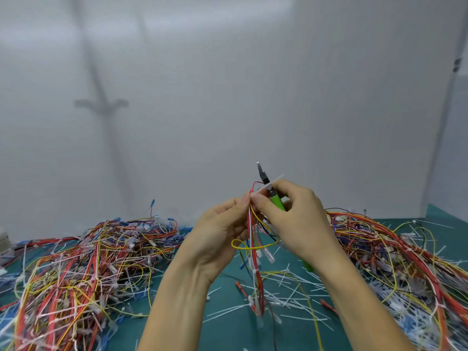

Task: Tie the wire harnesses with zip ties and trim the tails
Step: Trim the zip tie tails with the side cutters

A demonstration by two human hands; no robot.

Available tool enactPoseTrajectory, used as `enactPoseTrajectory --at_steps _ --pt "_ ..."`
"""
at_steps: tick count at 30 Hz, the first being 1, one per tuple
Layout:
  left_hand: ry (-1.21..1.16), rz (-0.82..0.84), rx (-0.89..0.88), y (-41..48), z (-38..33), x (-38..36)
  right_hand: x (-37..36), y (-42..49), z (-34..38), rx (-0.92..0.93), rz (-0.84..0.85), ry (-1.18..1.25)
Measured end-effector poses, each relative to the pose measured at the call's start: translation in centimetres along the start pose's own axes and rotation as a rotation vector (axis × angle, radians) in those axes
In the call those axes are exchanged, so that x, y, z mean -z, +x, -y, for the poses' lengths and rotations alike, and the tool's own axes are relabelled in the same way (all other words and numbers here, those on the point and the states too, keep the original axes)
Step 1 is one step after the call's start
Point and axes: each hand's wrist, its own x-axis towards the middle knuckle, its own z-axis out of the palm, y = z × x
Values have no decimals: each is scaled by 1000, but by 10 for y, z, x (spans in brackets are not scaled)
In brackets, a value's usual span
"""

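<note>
Head view: both hands are raised over the middle of the green mat.
Left hand: fingers curled, pinching the top of the wire harness.
Wire harness: red, white and yellow wires, hanging between the hands down to the mat.
Zip tie: white, at the harness top, tail slanting up to the right.
Right hand: fingers curled round the green handle of the cutters, thumb at the zip tie.
Cutters: tip points up.
Harness piles: left pile, right pile.
Cut tails: scattered on the near mat.
</note>
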Motion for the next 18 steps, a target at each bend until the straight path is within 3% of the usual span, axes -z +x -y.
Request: enactPoseTrajectory --at_steps 7,13,18 --pt "-299 -44 151 2 1 1 4 -3 9 43 -18 -57" --pt "-323 -20 91 1 0 2 7 -5 15 50 -3 -171" --pt "-230 -129 49 1 -5 6 12 -5 19 34 59 -248"
